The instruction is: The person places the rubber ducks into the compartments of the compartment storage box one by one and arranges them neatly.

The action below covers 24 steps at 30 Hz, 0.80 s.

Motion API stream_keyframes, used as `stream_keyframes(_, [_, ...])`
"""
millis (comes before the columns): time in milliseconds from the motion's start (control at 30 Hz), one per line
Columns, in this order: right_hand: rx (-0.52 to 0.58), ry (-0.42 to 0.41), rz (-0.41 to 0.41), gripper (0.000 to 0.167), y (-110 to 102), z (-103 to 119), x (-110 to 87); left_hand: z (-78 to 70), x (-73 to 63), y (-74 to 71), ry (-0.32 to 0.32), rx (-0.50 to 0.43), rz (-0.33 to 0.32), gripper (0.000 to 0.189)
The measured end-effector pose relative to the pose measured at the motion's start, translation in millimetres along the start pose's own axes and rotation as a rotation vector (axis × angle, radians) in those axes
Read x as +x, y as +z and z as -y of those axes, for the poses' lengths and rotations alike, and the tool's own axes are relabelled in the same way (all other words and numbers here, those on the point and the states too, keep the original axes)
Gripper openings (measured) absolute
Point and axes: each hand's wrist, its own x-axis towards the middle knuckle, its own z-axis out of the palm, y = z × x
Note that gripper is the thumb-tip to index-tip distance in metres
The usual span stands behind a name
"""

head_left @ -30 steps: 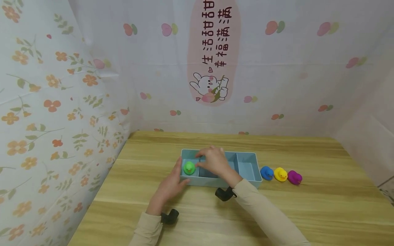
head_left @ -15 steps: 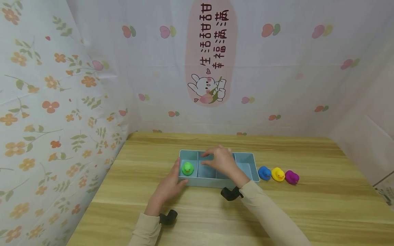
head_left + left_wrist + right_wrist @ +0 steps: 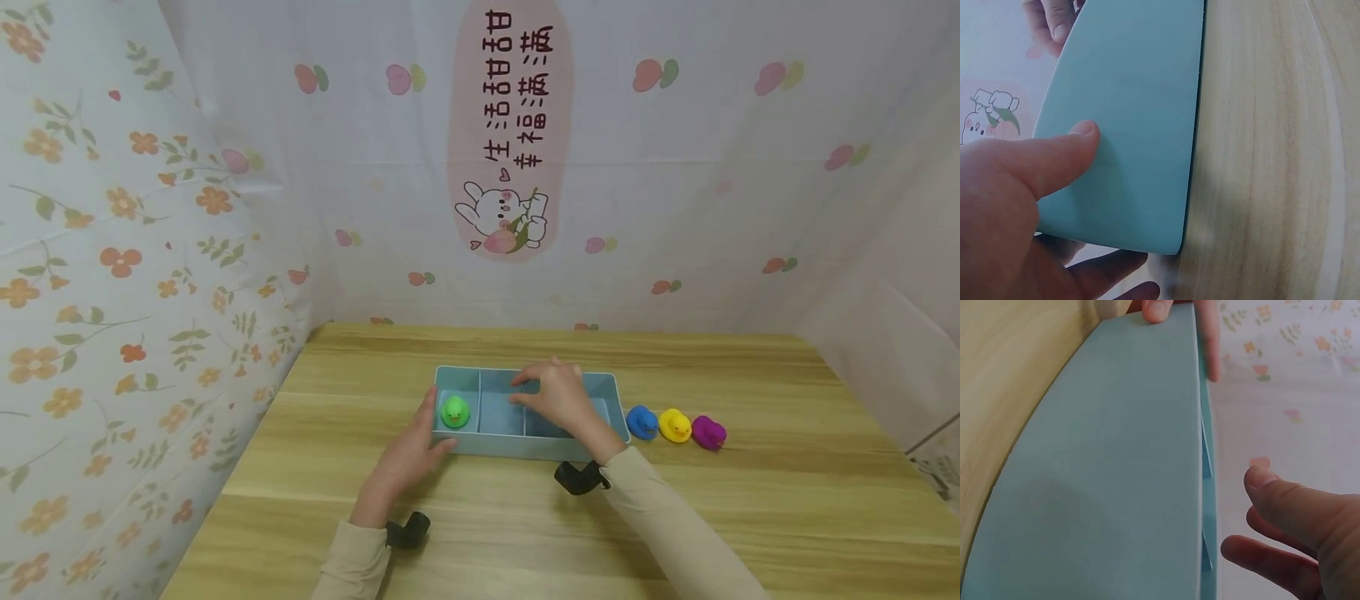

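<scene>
Our left hand (image 3: 407,456) grips the left end of the blue box (image 3: 517,447), with a green duck (image 3: 454,412) in the leftmost slot. Our right hand (image 3: 561,398) hangs loose over the middle, thumb and fingers apart. Just off the right end we've got a blue duck (image 3: 642,422), yellow duck (image 3: 675,426) and purple duck (image 3: 708,432).

On my end I've got a yellowish wood-grain table (image 3: 480,533) running back to a white cloth backdrop (image 3: 637,200), cartoon bunny (image 3: 498,212) printed right under some dark red Chinese lettering (image 3: 517,92). Kinda wrinkly floral cloth (image 3: 161,317) hangs off to the left, orange blossoms (image 3: 122,262) and green leaves (image 3: 190,335) all over it.
</scene>
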Motion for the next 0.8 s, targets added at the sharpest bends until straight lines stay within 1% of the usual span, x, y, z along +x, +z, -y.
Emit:
stream_keyframes(167, [-0.003,0.020,0.002,0.025,-2.6,-5.5,-2.0,0.7,1.1,0.9,-0.021,0.010,0.004,0.086])
stream_keyframes(400, [-0.003,0.042,-0.003,0.021,-7.2,-11.1,-4.7,1.6,1.6,2.2,-0.021,0.012,0.000,0.087])
stream_keyframes(567, [-0.015,0.025,-0.026,0.019,-9.8,-15.0,-8.9,1.9,0.8,2.5,-0.022,0.020,-0.011,0.087])
stream_keyframes(800, [-0.033,0.013,-0.038,0.021,-13.1,-20.6,-13.9,1.7,2.4,3.1,-0.011,0.000,-0.014,0.087])
